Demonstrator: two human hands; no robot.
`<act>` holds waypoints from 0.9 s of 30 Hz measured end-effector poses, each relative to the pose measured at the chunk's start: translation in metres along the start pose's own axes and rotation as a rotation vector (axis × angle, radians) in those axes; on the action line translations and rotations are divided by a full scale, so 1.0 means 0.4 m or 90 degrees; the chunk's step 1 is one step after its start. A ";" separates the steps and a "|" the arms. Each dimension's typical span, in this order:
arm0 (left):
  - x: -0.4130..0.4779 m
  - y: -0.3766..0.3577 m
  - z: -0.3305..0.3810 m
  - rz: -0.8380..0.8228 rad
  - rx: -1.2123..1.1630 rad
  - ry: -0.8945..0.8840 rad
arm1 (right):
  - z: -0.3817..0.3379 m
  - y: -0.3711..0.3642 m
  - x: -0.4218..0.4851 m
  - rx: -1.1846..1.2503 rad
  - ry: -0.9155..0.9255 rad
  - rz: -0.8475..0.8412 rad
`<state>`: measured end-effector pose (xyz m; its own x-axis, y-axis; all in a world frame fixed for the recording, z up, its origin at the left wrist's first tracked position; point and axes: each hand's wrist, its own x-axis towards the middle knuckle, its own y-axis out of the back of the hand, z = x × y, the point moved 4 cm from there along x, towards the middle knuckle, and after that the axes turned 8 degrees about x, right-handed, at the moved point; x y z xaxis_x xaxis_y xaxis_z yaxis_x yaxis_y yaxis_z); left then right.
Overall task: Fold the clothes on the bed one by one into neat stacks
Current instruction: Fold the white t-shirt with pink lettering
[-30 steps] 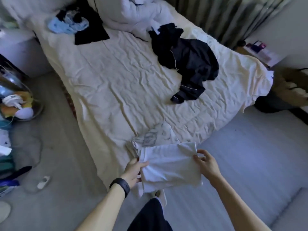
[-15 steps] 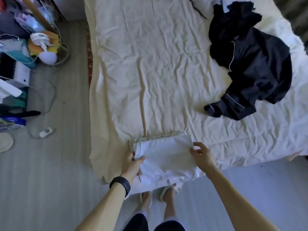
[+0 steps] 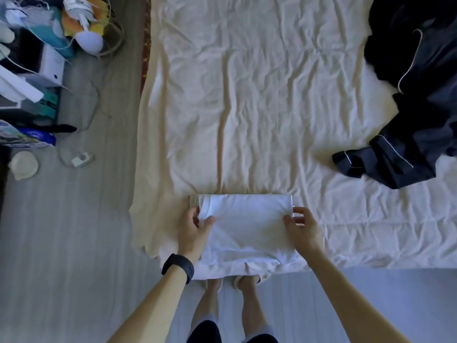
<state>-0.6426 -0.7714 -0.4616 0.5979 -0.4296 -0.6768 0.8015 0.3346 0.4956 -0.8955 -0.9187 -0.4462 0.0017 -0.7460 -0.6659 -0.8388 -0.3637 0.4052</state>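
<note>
A folded white garment lies flat at the near edge of the bed, on top of another folded piece whose edge shows at its left. My left hand, with a black wristband, pinches the garment's left edge between thumb and fingers. At the right edge my right hand holds the cloth with thumb on top. A crumpled dark navy garment with white piping lies at the right side of the bed.
The cream sheet hangs over the bed's left side and near edge. Left of the bed, the grey floor holds boxes, cables, a small fan, a white plug and a round lid. My feet stand under the bed's near edge.
The white garment has been lowered from the air onto the folded piece at the bed's edge. My view has tilted down and closer; both hands keep hold of its sides.
</note>
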 end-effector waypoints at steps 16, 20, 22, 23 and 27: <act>0.026 -0.243 -0.005 0.148 0.728 -0.545 | 0.118 -0.217 0.081 -0.432 0.562 0.097; 0.056 -0.257 -0.032 0.144 0.733 -0.529 | 0.143 -0.229 0.104 -0.435 0.587 0.107; 0.052 -0.251 -0.030 0.134 0.743 -0.542 | 0.142 -0.228 0.103 -0.431 0.573 0.092; 0.047 -0.244 -0.023 0.129 0.739 -0.548 | 0.140 -0.227 0.102 -0.433 0.558 0.081; 0.039 -0.177 -0.003 0.145 0.702 -0.518 | 0.119 -0.212 0.085 -0.440 0.491 0.052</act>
<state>-0.6900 -0.8006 -0.5079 0.2492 -0.9456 -0.2089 0.0554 -0.2014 0.9779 -0.8504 -0.8867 -0.5331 0.5112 -0.8484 -0.1376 -0.3572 -0.3553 0.8638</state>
